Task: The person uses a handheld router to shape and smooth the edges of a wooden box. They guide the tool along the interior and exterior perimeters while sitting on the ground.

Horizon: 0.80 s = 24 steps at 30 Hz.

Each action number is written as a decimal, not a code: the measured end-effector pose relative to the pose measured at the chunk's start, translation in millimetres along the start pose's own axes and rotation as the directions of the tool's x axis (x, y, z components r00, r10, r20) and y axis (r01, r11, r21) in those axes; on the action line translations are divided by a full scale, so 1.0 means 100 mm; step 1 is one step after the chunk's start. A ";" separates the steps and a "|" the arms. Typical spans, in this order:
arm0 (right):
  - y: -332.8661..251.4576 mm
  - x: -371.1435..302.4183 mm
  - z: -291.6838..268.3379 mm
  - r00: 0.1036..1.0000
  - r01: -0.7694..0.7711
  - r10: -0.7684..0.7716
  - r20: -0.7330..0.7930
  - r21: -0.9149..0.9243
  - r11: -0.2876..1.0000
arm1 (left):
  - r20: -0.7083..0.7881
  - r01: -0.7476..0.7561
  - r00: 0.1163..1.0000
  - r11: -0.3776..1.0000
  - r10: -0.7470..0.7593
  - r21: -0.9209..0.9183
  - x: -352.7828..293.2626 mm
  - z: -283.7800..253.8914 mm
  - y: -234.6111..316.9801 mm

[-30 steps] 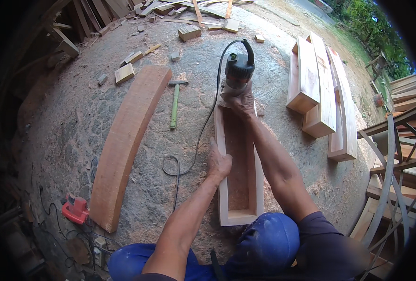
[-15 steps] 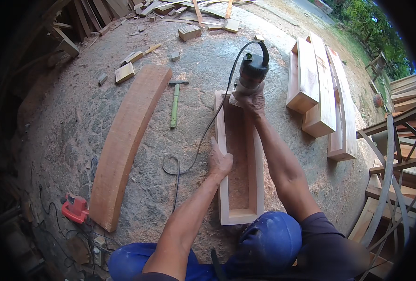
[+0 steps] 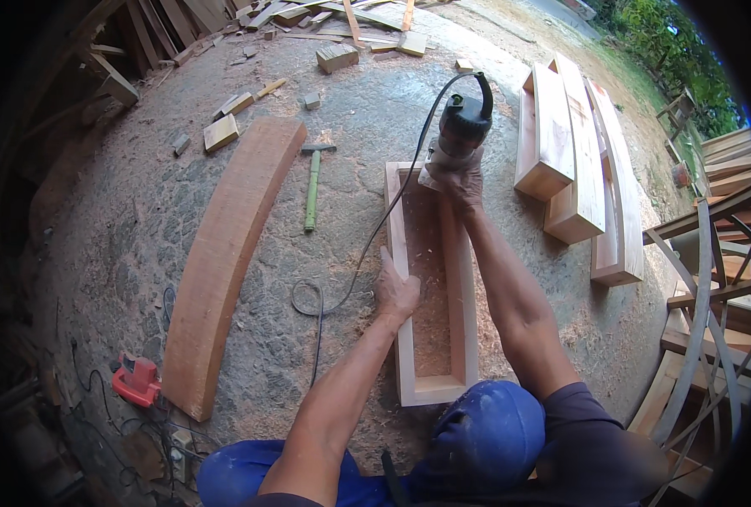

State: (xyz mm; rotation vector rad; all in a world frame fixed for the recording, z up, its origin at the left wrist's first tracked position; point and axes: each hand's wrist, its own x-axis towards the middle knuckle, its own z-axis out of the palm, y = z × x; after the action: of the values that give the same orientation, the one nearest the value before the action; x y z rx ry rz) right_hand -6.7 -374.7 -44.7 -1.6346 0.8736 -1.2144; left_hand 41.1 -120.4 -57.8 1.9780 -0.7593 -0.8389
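Observation:
A long open wooden frame (image 3: 402, 338), pale and box-shaped, lies on the ground in front of me. My left hand (image 3: 397, 291) is closed around its left rail, near the middle. At the far end, my right hand (image 3: 460, 179) grips the lower body of a trim router (image 3: 465, 127), dark on top with a black cord. The router's base rests on the frame's far right corner. My fingers partly cover the base, and its bit is hidden. The cord (image 3: 367, 245) trails across the frame's left rail and loops on the ground.
Left lies a thick curved plank (image 3: 232, 253), with a green-handled hammer (image 3: 313, 190) beside it and a red power tool (image 3: 136, 380) near its close end. Several similar frames (image 3: 574, 186) stand to the right. Wood offcuts (image 3: 337, 57) lie at the back; curved strips (image 3: 703, 321) are stacked far right.
My right hand has shifted the router slightly to the right along the frame's far end. My left hand keeps its hold on the left rail.

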 end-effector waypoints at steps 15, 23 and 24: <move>-0.36 0.04 0.12 0.977 0.116 -0.135 0.163 0.124 0.986 | 0.056 0.017 0.998 0.999 -0.014 -0.041 0.50 0.20 0.25; -0.45 -0.08 0.08 0.955 0.144 -0.160 0.249 0.082 0.986 | -0.011 -0.376 0.925 0.906 0.381 -0.196 1.13 -0.06 0.14; -0.42 -0.09 0.08 0.956 0.134 -0.144 0.256 0.058 0.989 | 0.029 -0.452 0.888 0.882 0.459 -0.135 1.19 -0.16 0.22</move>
State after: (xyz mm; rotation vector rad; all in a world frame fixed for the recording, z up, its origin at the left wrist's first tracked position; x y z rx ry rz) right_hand -0.5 -350.0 -8.8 -1.7985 0.5748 -1.0720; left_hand 120.2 -213.5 -65.1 1.5728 -1.1255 -0.6425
